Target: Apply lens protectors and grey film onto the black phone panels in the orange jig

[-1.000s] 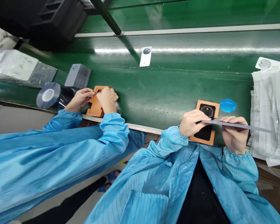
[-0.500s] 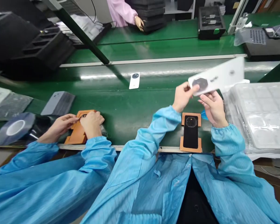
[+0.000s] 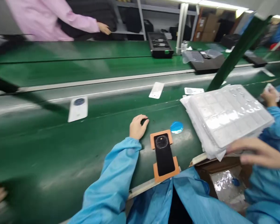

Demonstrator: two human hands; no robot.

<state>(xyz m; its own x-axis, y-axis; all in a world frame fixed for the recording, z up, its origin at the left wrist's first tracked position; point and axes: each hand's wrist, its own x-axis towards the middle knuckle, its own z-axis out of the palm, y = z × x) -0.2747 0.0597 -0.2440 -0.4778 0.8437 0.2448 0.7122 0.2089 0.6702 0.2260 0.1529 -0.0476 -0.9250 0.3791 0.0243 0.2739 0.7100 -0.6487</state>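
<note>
On the green bench my left hand (image 3: 138, 127) rests with its fingers curled. A small dark patch shows between thumb and forefinger; I cannot make out what it is. Just right of it lies a black phone-shaped piece (image 3: 164, 155) with a round camera ring, seated in an orange holder (image 3: 160, 177) at the bench edge. My right hand (image 3: 259, 152), blurred, stretches its fingers beside the lower edge of a stack of clear plastic trays (image 3: 233, 115). A round blue film (image 3: 176, 127) lies beyond the holder.
White phone-shaped panels lie farther back: one at left (image 3: 78, 109), one in the middle (image 3: 156, 90), one by the trays (image 3: 193, 91). A green post (image 3: 240, 51) rises behind the trays. Below right is an open box (image 3: 231, 186) with clear plastic. Other people's hands show at both sides.
My view has swung right. The white panel has left my hands. My left hand has come down to the bench, and my right hand has moved down and right, beside the tray stack.
</note>
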